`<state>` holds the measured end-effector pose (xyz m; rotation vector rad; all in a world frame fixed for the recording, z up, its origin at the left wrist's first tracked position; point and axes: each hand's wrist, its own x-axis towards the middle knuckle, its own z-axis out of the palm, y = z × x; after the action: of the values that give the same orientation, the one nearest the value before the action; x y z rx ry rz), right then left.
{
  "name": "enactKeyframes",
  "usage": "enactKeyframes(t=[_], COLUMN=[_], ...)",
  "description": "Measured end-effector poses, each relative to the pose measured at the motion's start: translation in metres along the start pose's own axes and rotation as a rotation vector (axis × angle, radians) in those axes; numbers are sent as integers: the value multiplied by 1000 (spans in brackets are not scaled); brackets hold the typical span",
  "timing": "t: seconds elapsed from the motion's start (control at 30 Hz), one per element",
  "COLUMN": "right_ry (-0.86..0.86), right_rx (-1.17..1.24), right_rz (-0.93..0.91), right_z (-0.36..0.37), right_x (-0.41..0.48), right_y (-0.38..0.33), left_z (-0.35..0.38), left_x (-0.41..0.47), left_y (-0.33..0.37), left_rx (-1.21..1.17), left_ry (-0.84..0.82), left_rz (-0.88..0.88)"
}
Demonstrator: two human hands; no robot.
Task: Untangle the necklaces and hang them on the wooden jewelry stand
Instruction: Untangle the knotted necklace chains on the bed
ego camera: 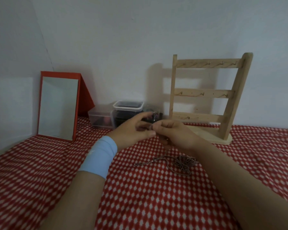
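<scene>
Barely begun: my left hand (133, 130) & right hand (175, 132) both pinch a chain end (150, 127), tangled necklaces (181, 163) heaped on cloth (140, 196) below, wooden jewelry stand (204, 93) w/ hooks (221, 63) all bare.

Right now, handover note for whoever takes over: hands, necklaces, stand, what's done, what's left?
Left hand: grip pinches a small chain end, raised above the cloth.
Right hand: pinches the same chain end from the other side.
Tangle: lies on the cloth below the right wrist, still knotted.
Stand: upright at the back right, every visible hook bare.
Done: nothing hung yet.
Left: work the chains free, then hang each one on the stand.
</scene>
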<state>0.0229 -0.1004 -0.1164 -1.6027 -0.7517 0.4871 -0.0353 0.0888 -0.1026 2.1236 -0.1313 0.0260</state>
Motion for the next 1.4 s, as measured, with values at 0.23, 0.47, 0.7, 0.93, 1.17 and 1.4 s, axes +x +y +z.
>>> enactKeyframes(t=[0.23, 0.47, 0.7, 0.93, 1.17, 1.4], right_ry=[45, 75, -34, 7, 100, 157], right_rx=[-81, -280, -392, -306, -382, -361], right_rz=[47, 87, 132, 38, 27, 0], right_z=[1, -2, 0, 2, -2, -3], right_x=[3, 3, 2, 2, 5, 7], right_y=[2, 4, 5, 7, 12, 14], left_z=[-21, -37, -43, 5, -1, 5], left_x=[-6, -9, -8, -6, -2, 0], left_y=[-1, -6, -36, -1, -13, -16], left_rx=[178, -440, 727, 83, 248, 16], left_ry=[211, 771, 107, -120, 45, 55], left_rz=[12, 61, -444, -137, -115, -161])
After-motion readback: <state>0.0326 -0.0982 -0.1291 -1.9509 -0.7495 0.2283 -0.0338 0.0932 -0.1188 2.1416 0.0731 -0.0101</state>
